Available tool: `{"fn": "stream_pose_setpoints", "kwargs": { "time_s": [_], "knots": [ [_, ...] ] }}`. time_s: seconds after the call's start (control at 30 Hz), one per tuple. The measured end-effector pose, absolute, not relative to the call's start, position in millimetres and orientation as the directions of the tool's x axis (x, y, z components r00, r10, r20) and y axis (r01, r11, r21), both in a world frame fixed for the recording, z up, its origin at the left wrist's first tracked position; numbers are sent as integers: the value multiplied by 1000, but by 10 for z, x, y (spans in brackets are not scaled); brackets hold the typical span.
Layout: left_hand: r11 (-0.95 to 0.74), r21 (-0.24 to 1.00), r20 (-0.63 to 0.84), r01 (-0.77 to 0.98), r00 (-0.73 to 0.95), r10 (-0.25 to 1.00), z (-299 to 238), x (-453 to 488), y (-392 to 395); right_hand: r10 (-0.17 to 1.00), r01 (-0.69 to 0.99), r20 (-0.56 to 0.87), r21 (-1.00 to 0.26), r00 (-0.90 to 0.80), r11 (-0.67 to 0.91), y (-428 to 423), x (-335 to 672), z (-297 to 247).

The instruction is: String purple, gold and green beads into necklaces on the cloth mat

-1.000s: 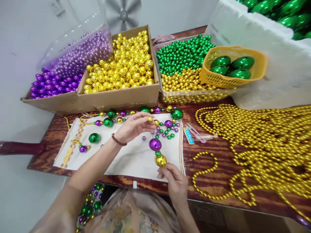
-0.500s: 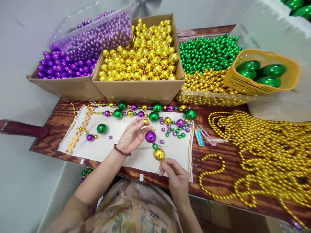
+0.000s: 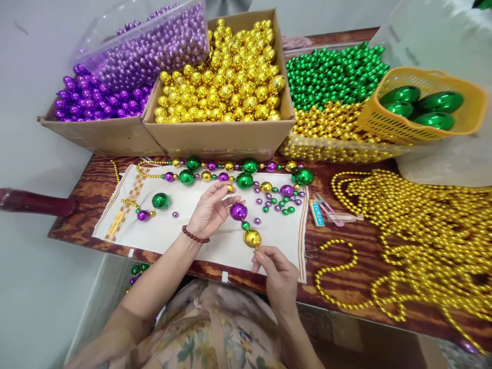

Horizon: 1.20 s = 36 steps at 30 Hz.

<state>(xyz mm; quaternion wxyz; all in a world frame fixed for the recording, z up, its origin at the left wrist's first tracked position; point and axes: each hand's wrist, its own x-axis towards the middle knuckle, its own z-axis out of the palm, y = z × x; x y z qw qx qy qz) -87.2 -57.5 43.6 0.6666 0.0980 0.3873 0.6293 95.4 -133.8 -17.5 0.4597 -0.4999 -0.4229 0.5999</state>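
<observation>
Over the white towel, my left hand pinches a small gold bead between thumb and fingertip. Below it a thin thread runs down through a large purple bead, a small green bead and a large gold bead. Just under the gold bead, my right hand is closed, thumb and forefinger pinching the lower end of this strand. A finished-looking string of green, purple and gold beads lies along the towel's far edge. Loose small beads are scattered by its right end.
Behind stand a box of gold beads, a box of purple beads, a tub of green beads and a yellow basket. Gold bead chains cover the table's right. Scissors lie beside a blue packet.
The camera view has shifted slightly, so the boxes sit higher. Both hands keep their pinches, and the beaded strand between them hangs almost the same.
</observation>
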Motion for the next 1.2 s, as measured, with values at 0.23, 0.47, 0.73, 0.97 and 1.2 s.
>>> {"fn": "stream_pose_setpoints", "kwargs": {
  "time_s": [0.23, 0.47, 0.73, 0.97, 1.2],
  "knots": [
    [164, 669, -358, -725, -121, 926, 368, -848, -576, 971, -144, -233, -961, -48, -238, -1347, 938, -192],
    [165, 691, -375, -704, -154, 914, 290, -709, -661, 965, -157, -237, -955, -111, -253, -1290, 878, -255],
    [179, 797, -366, -577, -226, 903, 62, -406, -613, 974, 65, -173, -984, -145, -165, -1296, 718, -388],
    [443, 857, -417, -263, 148, 897, 35, -467, -553, 981, -14, -174, -985, 85, -174, -810, 1129, -274],
    [655, 749, -554, -95, 453, 699, 26, -400, -643, 942, -263, -335, -909, 7, -322, -655, 1219, -350]
  ]
}}
